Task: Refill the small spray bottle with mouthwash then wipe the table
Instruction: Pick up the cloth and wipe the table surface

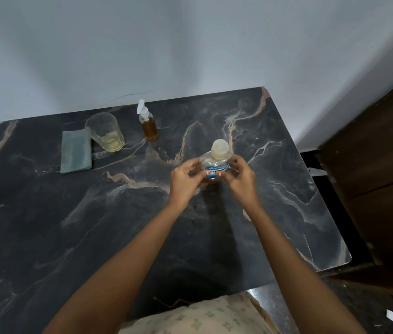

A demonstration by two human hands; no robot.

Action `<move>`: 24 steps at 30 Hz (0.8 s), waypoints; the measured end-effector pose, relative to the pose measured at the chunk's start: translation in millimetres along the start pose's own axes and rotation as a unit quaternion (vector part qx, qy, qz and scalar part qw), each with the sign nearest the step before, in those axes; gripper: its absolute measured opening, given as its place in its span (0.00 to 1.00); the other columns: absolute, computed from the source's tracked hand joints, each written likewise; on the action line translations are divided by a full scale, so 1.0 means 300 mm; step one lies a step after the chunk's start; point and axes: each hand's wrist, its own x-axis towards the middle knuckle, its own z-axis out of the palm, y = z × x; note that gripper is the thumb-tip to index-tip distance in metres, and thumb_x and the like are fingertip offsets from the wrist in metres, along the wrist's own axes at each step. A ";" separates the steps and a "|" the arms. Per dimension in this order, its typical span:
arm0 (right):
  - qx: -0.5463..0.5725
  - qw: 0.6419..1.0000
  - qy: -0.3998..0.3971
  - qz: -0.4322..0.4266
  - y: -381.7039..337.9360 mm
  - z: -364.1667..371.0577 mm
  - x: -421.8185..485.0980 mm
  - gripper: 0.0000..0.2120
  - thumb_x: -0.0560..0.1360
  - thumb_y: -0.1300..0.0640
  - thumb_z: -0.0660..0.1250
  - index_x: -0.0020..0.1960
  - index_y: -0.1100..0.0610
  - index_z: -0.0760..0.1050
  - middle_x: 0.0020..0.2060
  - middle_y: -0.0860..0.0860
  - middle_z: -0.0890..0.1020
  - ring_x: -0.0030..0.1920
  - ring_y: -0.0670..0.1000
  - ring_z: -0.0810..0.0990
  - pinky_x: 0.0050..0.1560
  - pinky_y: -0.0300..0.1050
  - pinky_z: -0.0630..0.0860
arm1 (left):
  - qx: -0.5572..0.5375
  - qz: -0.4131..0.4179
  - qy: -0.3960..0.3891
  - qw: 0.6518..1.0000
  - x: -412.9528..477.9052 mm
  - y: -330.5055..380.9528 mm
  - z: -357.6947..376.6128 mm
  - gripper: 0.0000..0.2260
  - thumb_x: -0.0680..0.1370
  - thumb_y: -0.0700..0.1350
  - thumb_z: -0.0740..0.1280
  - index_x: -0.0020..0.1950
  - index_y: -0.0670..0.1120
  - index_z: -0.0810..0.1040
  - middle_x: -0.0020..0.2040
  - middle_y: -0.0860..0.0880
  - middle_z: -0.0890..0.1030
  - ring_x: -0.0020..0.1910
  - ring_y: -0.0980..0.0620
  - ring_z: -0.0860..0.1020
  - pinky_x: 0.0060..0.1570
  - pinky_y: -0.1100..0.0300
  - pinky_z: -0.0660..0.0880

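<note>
Three containers stand on the desk (pixel 287 189).

**Risks, left to right:**
- The glass (pixel 105 131) is open-topped and just beside the folded cloth (pixel 76 151). An arm reaching across could knock it and spill it.
- The small spray bottle (pixel 148 124) stands upright at the back, well apart from both hands. It is tall and narrow, so it would likely tip easily. Its sprayer head is on and must come off before any pour. The neck is narrow and there looks to be little room left, so an overflow onto the desk is likely.
- The mouthwash bottle (pixel 216 162) is upright near the middle, and I cannot tell if it is resting or lifted. It is held only at the fingertips, so it could slip or tilt when the cap is twisted.
- The left hand (pixel 184 180) has curled fingers pinching the bottle's left side. The right hand (pixel 240 178) is curled and pinches its right side.

**Contents:**
- Glass: a shallow layer of pale yellow liquid at the bottom.
- Spray bottle: amber liquid fills most of the body.
- Mouthwash bottle: pale domed cap on, blue label, amber liquid low down and partly hidden by the fingers.
</note>
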 end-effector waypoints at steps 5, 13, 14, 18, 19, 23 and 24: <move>-0.022 0.999 -0.027 0.002 -0.036 0.069 0.139 0.19 0.70 0.69 0.68 0.59 0.62 0.70 0.56 0.57 0.77 0.55 0.49 0.75 0.58 0.41 0.73 | 0.016 0.005 0.024 1.000 0.130 0.024 -0.040 0.16 0.70 0.35 0.71 0.57 0.41 0.77 0.49 0.50 0.80 0.47 0.60 0.79 0.47 0.71 0.75; -0.060 0.998 -0.029 0.009 -0.065 0.203 0.344 0.19 0.70 0.65 0.69 0.60 0.61 0.69 0.58 0.57 0.77 0.59 0.52 0.76 0.55 0.39 0.73 | 0.053 -0.012 0.047 0.997 0.331 0.040 -0.100 0.17 0.72 0.37 0.69 0.60 0.43 0.75 0.57 0.46 0.80 0.54 0.56 0.77 0.48 0.71 0.75; -0.065 0.997 -0.031 0.008 -0.068 0.216 0.366 0.20 0.70 0.65 0.69 0.60 0.61 0.69 0.58 0.57 0.77 0.59 0.52 0.76 0.55 0.37 0.72 | 0.057 -0.012 0.048 0.997 0.353 0.040 -0.106 0.17 0.72 0.37 0.69 0.61 0.43 0.74 0.57 0.46 0.80 0.54 0.56 0.77 0.47 0.73 0.74; -0.073 0.997 -0.030 0.011 -0.067 0.247 0.441 0.20 0.70 0.64 0.69 0.61 0.59 0.69 0.59 0.56 0.77 0.59 0.51 0.76 0.54 0.37 0.73 | 0.063 -0.020 0.042 0.997 0.432 0.037 -0.123 0.17 0.72 0.37 0.69 0.61 0.43 0.74 0.57 0.46 0.80 0.55 0.55 0.77 0.51 0.66 0.75; -0.074 0.997 -0.029 0.012 -0.064 0.252 0.455 0.20 0.71 0.64 0.69 0.61 0.59 0.69 0.59 0.56 0.77 0.59 0.51 0.76 0.53 0.38 0.73 | 0.064 -0.022 0.042 0.997 0.450 0.035 -0.123 0.17 0.72 0.37 0.69 0.61 0.43 0.74 0.57 0.47 0.79 0.54 0.56 0.77 0.50 0.68 0.74; -0.075 0.997 -0.021 0.023 -0.049 0.264 0.497 0.21 0.71 0.64 0.69 0.62 0.58 0.68 0.60 0.56 0.76 0.61 0.50 0.75 0.53 0.36 0.71 | 0.069 -0.027 0.033 0.997 0.503 0.023 -0.119 0.17 0.72 0.37 0.69 0.61 0.44 0.74 0.56 0.49 0.79 0.51 0.60 0.76 0.44 0.77 0.72; -0.072 0.997 -0.021 0.025 -0.044 0.264 0.504 0.21 0.71 0.64 0.69 0.63 0.59 0.68 0.61 0.56 0.76 0.61 0.50 0.74 0.54 0.37 0.71 | 0.070 -0.030 0.032 0.997 0.511 0.018 -0.116 0.17 0.72 0.37 0.69 0.61 0.44 0.74 0.56 0.49 0.79 0.52 0.60 0.76 0.44 0.77 0.72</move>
